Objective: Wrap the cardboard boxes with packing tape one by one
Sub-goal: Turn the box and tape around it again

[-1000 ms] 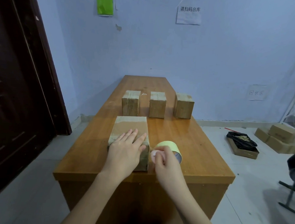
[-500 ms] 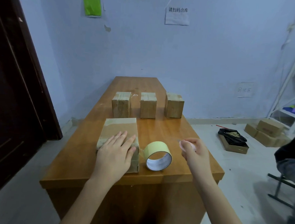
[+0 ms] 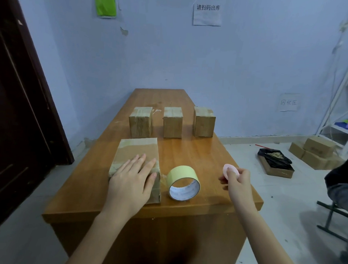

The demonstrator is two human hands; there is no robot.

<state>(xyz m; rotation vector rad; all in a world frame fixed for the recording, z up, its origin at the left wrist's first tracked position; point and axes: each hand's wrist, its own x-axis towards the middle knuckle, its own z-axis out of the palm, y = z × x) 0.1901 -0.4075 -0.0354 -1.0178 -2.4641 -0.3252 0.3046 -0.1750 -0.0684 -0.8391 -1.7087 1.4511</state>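
Observation:
A flat cardboard box (image 3: 137, 152) lies near the front of the wooden table (image 3: 198, 153). My left hand (image 3: 132, 181) presses flat on its near end, fingers straight. A roll of pale yellow packing tape (image 3: 183, 182) stands on edge just right of the box, with a clear strip running from it to the box's side. My right hand (image 3: 237, 179) is raised to the right of the roll and pinches a small pink round object (image 3: 230, 171). Three smaller taped boxes stand in a row farther back: left (image 3: 140, 121), middle (image 3: 172, 121), right (image 3: 204, 121).
A dark door (image 3: 16, 109) is at the left. On the floor to the right lie an open box with a black bag (image 3: 275, 162) and stacked cartons (image 3: 315, 152). A white shelf frame (image 3: 347, 111) and a seated person's leg (image 3: 342, 185) are at far right.
My right hand has left the tape roll and moved right and up with the pink object. The roll now stands alone beside the box. My left hand stays on the box.

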